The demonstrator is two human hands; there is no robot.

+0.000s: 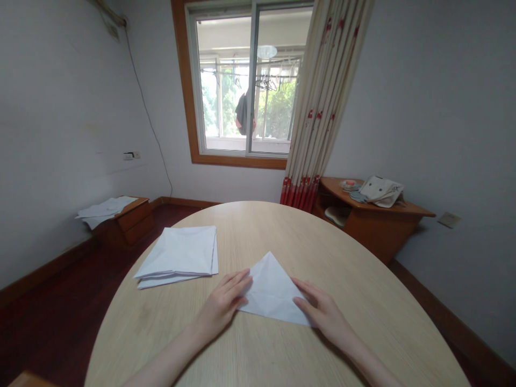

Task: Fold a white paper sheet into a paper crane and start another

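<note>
On the pale oak-grain desk (306,252), an oval top with a fine linear grain, a sheet of white paper folded into a triangle (274,293) lies near the edge closest to the wearer, at 6 o'clock, its point aimed toward 12. Its crisp creases show as faint lines across the matte surface.

The left hand (221,303) lies open and flat at the triangle's 9 o'clock side, its fingertips (245,282) touching the paper. The right hand (322,309) is also open, with slightly parted fingers (300,301) against the paper's 3 o'clock edge. Neither hand pinches or grips; both press lightly from the sides.

At 10 o'clock from the triangle, a stack of folded white paper (177,255) sits on the desk, well apart from both hands, its layered edges slightly uneven.

Beyond the desk at 10 o'clock, loose white paper (105,209) lies on a wooden nightstand (135,223). At 2 o'clock, a cloth bag (381,191) rests on a curved wooden cabinet (382,228). A curtain with red flowers (318,129) hangs at 1 o'clock beside a wood-framed sliding window (189,80).
</note>
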